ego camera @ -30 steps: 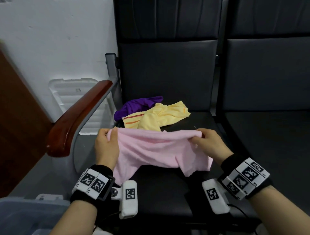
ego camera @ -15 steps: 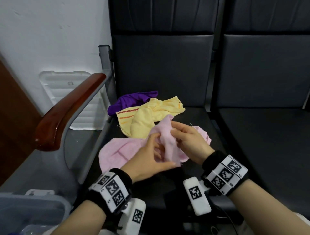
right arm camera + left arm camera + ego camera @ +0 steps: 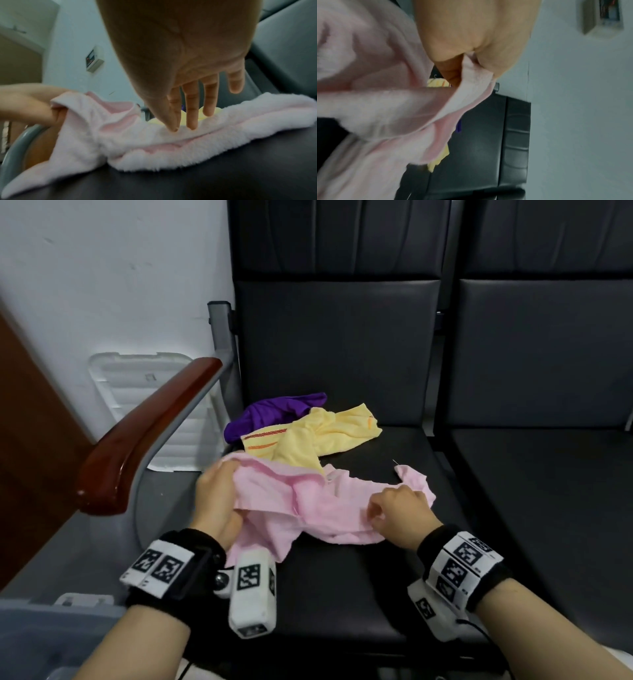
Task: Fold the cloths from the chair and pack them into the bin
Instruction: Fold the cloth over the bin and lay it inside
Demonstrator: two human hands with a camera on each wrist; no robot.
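On the chair seat [image 3: 359, 577] lies the pink cloth [image 3: 325, 505], soft, light and limp. The left hand [image 3: 215, 494] pinches its left edge; the right hand [image 3: 400, 511] presses straight fingertips [image 3: 190, 121] onto it. Hemmed corners look the best holds.

No readable text, only square black-and-white markers on wristbands [image 3: 161, 566], wall panel [image 3: 94, 59] perhaps blurred
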